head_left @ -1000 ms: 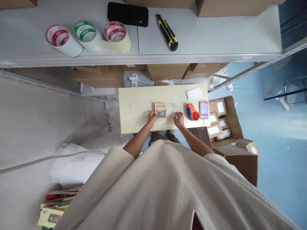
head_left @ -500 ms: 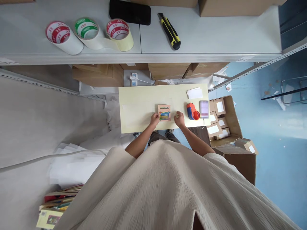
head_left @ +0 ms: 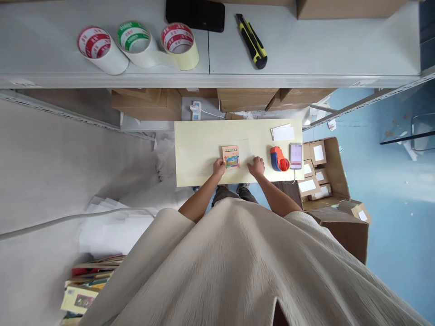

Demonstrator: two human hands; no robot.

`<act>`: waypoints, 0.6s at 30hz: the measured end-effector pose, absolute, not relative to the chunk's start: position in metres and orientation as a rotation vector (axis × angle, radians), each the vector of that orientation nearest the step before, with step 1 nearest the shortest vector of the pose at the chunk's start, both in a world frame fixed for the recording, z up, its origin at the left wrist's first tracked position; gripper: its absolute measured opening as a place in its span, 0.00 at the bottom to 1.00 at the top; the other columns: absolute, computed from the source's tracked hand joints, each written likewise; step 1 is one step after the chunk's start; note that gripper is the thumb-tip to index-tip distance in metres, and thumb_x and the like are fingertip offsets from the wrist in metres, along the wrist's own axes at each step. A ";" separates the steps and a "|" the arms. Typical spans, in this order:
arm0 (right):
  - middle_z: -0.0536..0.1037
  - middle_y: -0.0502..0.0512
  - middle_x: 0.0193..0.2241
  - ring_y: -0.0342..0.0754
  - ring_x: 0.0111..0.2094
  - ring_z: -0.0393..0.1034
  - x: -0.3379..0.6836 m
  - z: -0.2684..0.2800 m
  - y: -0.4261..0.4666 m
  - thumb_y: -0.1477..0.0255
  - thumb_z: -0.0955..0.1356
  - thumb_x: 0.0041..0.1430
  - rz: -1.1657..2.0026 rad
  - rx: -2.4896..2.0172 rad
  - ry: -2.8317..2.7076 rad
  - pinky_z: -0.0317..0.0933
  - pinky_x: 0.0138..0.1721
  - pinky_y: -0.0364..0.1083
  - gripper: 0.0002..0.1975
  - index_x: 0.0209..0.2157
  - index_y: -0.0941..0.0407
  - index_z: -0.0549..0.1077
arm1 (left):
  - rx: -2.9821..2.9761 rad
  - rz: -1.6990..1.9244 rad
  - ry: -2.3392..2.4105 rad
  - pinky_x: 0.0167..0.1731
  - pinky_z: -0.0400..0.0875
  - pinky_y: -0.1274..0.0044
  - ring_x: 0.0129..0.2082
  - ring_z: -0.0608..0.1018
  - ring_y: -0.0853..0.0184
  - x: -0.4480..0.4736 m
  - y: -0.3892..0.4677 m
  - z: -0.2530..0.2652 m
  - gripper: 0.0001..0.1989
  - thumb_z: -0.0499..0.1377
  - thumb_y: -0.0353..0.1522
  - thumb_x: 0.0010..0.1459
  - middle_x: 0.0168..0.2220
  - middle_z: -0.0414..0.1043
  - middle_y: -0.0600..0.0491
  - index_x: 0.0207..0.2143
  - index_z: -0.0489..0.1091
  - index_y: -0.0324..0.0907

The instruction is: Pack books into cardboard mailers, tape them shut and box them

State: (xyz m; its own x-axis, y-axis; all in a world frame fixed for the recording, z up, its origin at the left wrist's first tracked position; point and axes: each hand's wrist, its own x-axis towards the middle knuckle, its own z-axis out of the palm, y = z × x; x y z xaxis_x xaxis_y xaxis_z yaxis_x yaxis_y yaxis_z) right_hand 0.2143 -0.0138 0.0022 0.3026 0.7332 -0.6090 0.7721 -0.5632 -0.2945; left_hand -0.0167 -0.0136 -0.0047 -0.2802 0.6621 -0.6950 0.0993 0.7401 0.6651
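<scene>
A small book (head_left: 231, 157) with a pinkish cover and a colourful picture lies over a thin pale sheet (head_left: 197, 158) on the cream table. My left hand (head_left: 219, 168) pinches the book's lower left edge between thumb and fingers. To the right, my right hand (head_left: 256, 167) rests beside the sheet's right end, thumb stretched out toward the sheet and apart from the bent fingers. Whether its thumb touches the sheet is too small to tell. A red and blue tape dispenser (head_left: 279, 159) stands right of this hand.
On the table (head_left: 217, 129) are white cards (head_left: 282, 132) and a phone (head_left: 295, 156) on a cable. An open carton (head_left: 340, 167) of small boxes stands to the right. The shelf (head_left: 142, 81) overhead bears tape rolls (head_left: 115, 59), a dark phone (head_left: 195, 13) and a box cutter (head_left: 252, 41).
My right hand's curled fingers have loosened and its thumb now reaches out. The book has tilted slightly in my left hand. The whole view has shifted a little to the right.
</scene>
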 end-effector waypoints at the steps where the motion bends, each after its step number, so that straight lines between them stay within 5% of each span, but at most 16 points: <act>1: 0.72 0.66 0.62 0.64 0.63 0.69 0.215 0.003 -0.013 0.66 0.73 0.70 -1.120 2.488 1.437 0.64 0.65 0.61 0.15 0.53 0.51 0.68 | 0.588 0.608 1.800 0.42 0.78 0.75 0.42 0.85 0.61 -0.017 -0.014 -0.005 0.08 0.71 0.30 0.66 0.38 0.85 0.49 0.34 0.76 0.44; 18: 0.75 0.65 0.56 0.63 0.55 0.72 0.223 -0.001 -0.013 0.65 0.73 0.68 -1.144 2.527 1.499 0.67 0.60 0.61 0.11 0.46 0.50 0.69 | 0.859 0.385 1.918 0.50 0.79 0.70 0.52 0.86 0.55 -0.030 -0.021 -0.004 0.06 0.63 0.28 0.71 0.51 0.86 0.44 0.47 0.79 0.45</act>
State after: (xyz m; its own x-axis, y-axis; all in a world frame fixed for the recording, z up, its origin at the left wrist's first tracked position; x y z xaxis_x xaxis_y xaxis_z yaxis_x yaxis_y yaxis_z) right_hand 0.2232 -0.0125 -0.0006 0.2843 0.7663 -0.5762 0.7579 -0.5477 -0.3545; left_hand -0.0298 -0.0208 -0.0039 -0.2877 0.7065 -0.6466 0.4019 0.7019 0.5881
